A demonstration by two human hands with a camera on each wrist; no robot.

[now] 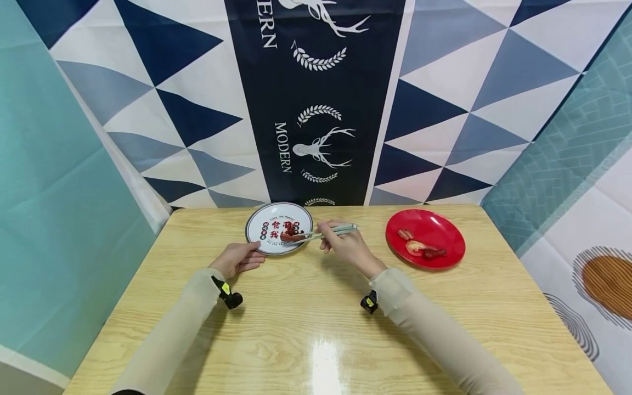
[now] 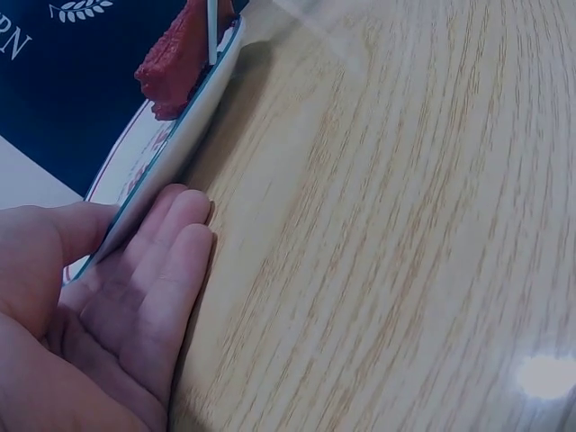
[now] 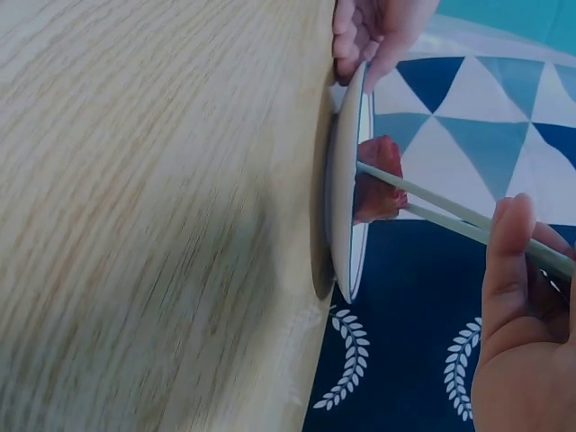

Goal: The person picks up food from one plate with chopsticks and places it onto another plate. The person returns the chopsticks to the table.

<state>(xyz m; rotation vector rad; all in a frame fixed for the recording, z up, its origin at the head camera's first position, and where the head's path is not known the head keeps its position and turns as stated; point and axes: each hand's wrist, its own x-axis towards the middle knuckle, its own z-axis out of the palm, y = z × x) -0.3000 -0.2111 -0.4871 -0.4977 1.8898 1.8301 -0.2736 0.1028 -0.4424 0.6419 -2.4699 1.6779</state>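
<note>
My left hand (image 1: pixel 237 259) holds the near left rim of a white plate (image 1: pixel 255 220) with red characters and a dark border. In the left wrist view the thumb (image 2: pixel 85 225) lies on the rim, the other fingers beneath it. My right hand (image 1: pixel 348 247) grips a pair of pale green chopsticks (image 1: pixel 316 236), which slope down leftward to the plate. Their tips are at a reddish-brown piece of meat (image 3: pixel 382 184) on its right part. A darker reddish-brown piece (image 1: pixel 290 227) lies just behind that meat in the head view.
To the right on the wooden table (image 1: pixel 276 329) stands a red plate (image 1: pixel 444 230). It bears a brown drumstick-shaped piece (image 1: pixel 434 253), a yellowish piece (image 1: pixel 416 247) and a small pinkish-brown piece (image 1: pixel 406 234). A patterned cloth (image 1: pixel 316 181) hangs behind the table's back edge.
</note>
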